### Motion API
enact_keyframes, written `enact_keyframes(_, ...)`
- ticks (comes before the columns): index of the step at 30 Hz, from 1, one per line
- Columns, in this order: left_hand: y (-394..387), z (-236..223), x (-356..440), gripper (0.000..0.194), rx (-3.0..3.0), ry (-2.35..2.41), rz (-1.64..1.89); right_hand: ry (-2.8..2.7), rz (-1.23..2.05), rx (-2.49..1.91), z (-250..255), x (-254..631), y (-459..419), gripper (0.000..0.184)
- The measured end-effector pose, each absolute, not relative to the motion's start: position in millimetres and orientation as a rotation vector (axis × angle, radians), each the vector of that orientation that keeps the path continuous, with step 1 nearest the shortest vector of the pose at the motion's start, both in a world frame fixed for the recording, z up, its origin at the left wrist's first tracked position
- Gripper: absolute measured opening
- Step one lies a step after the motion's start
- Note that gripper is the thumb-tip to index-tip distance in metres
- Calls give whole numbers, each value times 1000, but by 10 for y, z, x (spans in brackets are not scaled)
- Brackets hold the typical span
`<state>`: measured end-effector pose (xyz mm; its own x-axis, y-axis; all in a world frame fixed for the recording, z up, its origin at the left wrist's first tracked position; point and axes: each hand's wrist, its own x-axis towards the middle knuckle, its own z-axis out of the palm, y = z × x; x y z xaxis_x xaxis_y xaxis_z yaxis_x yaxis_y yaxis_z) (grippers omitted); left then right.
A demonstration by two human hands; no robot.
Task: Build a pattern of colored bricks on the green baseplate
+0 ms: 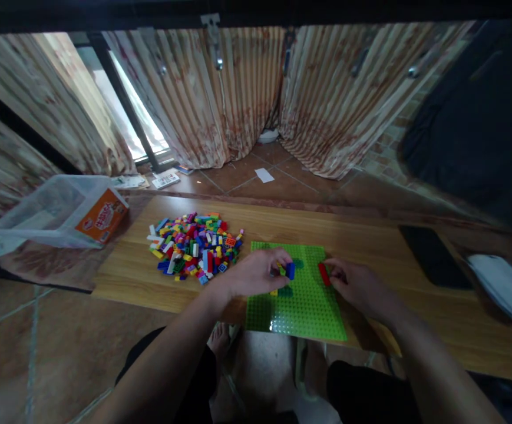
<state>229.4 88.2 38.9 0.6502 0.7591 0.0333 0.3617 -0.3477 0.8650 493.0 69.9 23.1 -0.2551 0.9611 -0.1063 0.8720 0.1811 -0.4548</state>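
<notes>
Bin (68,232) at far left, just past the table's end: clear plastic, open top, orange label (102,217) on the side facing the table. Can't make out what's inside.

Loose bricks (196,250) aren't in a container; they lie in one mixed heap straight on the wooden table (362,232), between bin and baseplate. Colors: red, blue, yellow, green, white, orange, pink, purple.

Green baseplate (304,312) lies flat on the table, right of the heap, near edge along the table's front edge. Small yellow brick (274,292) on it, partly under the left hand. Darker green patches beside that: can't tell if bricks or shadow.

Left hand (262,271): over the baseplate, grasping a blue brick (290,271) at the fingertips. Can't tell if the brick touches the studs.

Right hand (355,285): at the plate's right edge, pinching a long red brick (324,274), tilted, between thumb and fingers. Contact with the plate unclear.

Right end of table: flat dark slab (435,256), then a white item (501,282) beside it, identity unclear. White paper (264,175) on the tiled floor beyond, striped curtains (247,100) behind.
</notes>
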Motion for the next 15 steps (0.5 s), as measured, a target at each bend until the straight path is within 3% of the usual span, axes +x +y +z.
enact_keyframes(15, 997, 450, 1938, 22, 1885, 954, 821, -2080, 507, -2010, 183, 4830, 808, 22)
